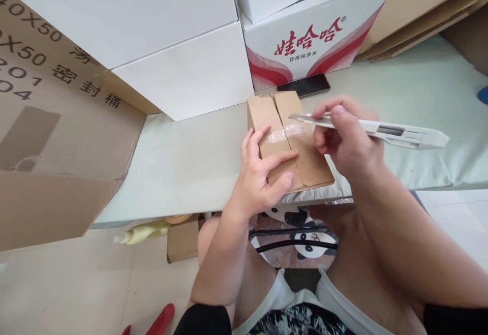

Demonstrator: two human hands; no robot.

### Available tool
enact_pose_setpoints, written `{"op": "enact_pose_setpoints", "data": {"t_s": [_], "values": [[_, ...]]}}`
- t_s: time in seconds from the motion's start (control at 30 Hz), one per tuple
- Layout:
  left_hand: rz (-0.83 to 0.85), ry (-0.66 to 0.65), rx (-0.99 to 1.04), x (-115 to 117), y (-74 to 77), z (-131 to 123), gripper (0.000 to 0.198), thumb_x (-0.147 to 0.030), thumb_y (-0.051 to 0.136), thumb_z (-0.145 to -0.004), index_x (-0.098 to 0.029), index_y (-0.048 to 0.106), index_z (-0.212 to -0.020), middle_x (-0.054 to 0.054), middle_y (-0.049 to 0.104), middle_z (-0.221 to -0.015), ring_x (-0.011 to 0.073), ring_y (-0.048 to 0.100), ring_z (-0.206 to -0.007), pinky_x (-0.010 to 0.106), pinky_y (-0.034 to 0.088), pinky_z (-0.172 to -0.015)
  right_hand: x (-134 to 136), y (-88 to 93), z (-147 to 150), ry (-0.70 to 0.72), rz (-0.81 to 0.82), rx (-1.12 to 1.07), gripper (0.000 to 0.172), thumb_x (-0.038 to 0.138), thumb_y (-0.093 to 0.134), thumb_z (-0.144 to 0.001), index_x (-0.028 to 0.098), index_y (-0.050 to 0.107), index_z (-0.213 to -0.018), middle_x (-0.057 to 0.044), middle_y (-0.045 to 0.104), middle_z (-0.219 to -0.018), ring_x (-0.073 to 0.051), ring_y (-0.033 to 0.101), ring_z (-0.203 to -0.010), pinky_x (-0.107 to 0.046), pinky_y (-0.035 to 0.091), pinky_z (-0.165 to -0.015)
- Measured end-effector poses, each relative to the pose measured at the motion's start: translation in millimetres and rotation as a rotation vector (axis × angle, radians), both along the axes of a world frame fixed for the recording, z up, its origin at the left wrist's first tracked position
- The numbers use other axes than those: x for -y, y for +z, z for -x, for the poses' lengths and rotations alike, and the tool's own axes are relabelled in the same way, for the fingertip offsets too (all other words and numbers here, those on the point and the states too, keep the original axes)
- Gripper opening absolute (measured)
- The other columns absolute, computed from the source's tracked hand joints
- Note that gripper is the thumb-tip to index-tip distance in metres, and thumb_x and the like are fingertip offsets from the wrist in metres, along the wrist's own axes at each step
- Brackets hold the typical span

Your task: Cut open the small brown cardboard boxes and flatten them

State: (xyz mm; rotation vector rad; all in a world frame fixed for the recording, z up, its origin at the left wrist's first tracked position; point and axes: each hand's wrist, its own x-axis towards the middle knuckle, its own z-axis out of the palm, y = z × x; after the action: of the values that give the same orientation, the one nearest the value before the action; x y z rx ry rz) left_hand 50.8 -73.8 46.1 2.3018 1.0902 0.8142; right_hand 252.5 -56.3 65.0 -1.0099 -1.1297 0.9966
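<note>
A small brown cardboard box (314,164) lies on the pale green cloth surface, its two top flaps meeting along a seam. A strip of clear tape (276,135) crosses that seam and looks wrinkled. My left hand (263,172) rests on the box with fingers spread over the left flap and the seam. In my right hand (348,134) is a white box cutter (412,135), gripped near its front. Its bare blade points left, just above the right flap near the tape; whether the tip touches the cardboard I cannot tell.
Behind the box lies a black phone (305,86), against a white and red carton (297,50). White boxes (190,70) stand at the back left. A large printed carton (68,136) fills the left side. Folded cardboard (419,20) leans at the back right.
</note>
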Motion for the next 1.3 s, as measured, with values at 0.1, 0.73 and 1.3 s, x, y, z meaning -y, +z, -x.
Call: {"op": "enact_pose_setpoints", "data": {"t_s": [0.1, 0.73, 1.3], "values": [[-0.004, -0.013, 0.002, 1.9, 1.3, -5.7, 0.04, -0.046, 0.059, -0.092, -0.029, 0.073, -0.126, 0.009, 0.025, -0.163, 0.0388, 0.023, -0.156, 0.065, 0.014, -0.129, 4.8, 3.8, 1.0, -0.049, 0.093, 0.164, 0.02, 0.038, 0.058, -0.09, 0.023, 0.07, -0.096, 0.0, 0.069, -0.066, -0.015, 0.062, -0.053, -0.027, 0.041, -0.045], [0.008, -0.014, 0.016, 3.6, 1.7, -9.5, 0.037, -0.04, 0.057, -0.093, -0.027, 0.07, -0.126, 0.012, 0.032, -0.159, 0.0371, 0.022, -0.156, 0.066, 0.012, -0.128, 0.6, 4.1, 8.2, -0.197, 0.079, 0.835, 0.015, 0.029, 0.058, -0.079, 0.028, 0.073, -0.082, -0.002, 0.075, -0.075, -0.023, 0.067, -0.067, -0.035, 0.049, -0.065], [0.032, 0.021, 0.036, 3.1, -0.6, -8.7, 0.037, -0.031, 0.049, -0.094, -0.028, 0.058, -0.13, 0.011, 0.035, -0.158, 0.0331, 0.024, -0.156, 0.063, 0.016, -0.129, 3.1, 8.5, 9.9, -0.13, 0.132, 0.814, 0.017, 0.029, 0.054, -0.075, 0.025, 0.07, -0.075, -0.002, 0.072, -0.068, -0.02, 0.063, -0.064, -0.034, 0.045, -0.063]]}}
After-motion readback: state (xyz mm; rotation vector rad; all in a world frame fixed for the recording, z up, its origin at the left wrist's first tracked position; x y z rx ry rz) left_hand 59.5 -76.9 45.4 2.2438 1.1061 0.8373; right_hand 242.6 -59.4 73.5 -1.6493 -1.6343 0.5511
